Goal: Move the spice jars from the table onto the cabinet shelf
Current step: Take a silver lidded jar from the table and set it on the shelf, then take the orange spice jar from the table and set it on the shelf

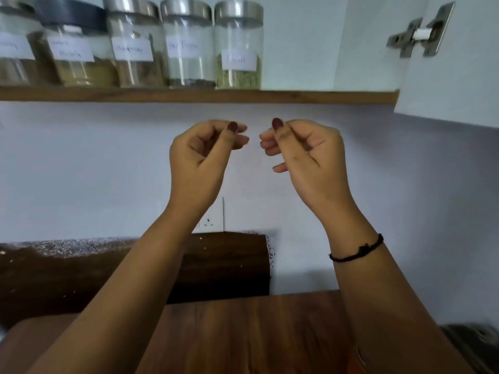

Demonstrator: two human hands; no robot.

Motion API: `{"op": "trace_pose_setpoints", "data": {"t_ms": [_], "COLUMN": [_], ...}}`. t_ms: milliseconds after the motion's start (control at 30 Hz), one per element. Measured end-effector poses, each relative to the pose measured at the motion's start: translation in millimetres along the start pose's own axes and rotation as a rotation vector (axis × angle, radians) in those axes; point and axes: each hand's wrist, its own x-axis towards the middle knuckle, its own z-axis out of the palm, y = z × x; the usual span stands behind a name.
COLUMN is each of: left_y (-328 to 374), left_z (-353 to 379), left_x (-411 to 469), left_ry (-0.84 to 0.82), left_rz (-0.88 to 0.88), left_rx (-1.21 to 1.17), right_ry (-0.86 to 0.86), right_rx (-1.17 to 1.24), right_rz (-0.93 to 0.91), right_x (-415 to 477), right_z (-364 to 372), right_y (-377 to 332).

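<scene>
Head view: the left hand (205, 155) and the right hand (305, 155) are raised side by side, close but apart, with the thumbs turned toward each other. On both, the fingers are curled in and the thumb is laid against the index finger; nothing is seen to be held in either. A dark thread bracelet (356, 249) is worn on the right wrist.

Behind the hands a pale, bare wall (81, 171) is seen. Below them, under the forearms, a brown wooden table (243, 333) is laid out, and a darker wooden panel (224, 265) is set against the wall at its far edge. A dark object (472, 344) at the lower right corner is too blurred to be told.

Above the hands runs the wooden cabinet shelf (297, 96). Five spice jars (135, 44) are stood on it upright in a row — glass, paper-labelled, four with metal lids and one with a black lid (70, 14). The row lies above and to the left of the hands, well apart from both; the rightmost jar (239, 47), holding greenish contents, is nearest above the left hand. To the right, a white cabinet door (459, 76) is swung open on a metal hinge (421, 33).
</scene>
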Motion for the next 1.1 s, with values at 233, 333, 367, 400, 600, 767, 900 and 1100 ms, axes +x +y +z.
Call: {"op": "trace_pose_setpoints", "data": {"t_ms": [233,333,367,400,600,767,900,1100], "left_y": [-31,-54,-61,-67,-83,-87,-91,-100], "left_z": [19,25,27,29,47,66,78,95], "left_x": [-82,-123,-137,-149,-202,-235,-252,-275], "left_ry": [-0.103,-0.216,-0.256,-0.295,-0.366,-0.392,-0.441,-0.538], "left_rz": [-0.200,-0.298,-0.322,-0.339,-0.476,-0.591,-0.619,-0.659], "left_rx": [-0.084,-0.111,-0.123,-0.122,-0.136,-0.134,-0.088,-0.025], "right_ry": [0.003,-0.003,-0.012,-0.019,0.012,0.061,0.087,0.197], "right_rx": [0.175,0.174,0.159,0.145,0.107,-0.024,-0.100,-0.151], "right_rz": [0.196,0.267,0.288,0.315,0.500,0.680,0.767,0.760], "right_x": [-84,-123,-136,-148,-210,-256,-280,-302], "right_z": [-15,-16,-16,-18,-42,-61,-77,-101], "right_y": [26,40,46,51,77,99,111,136]}}
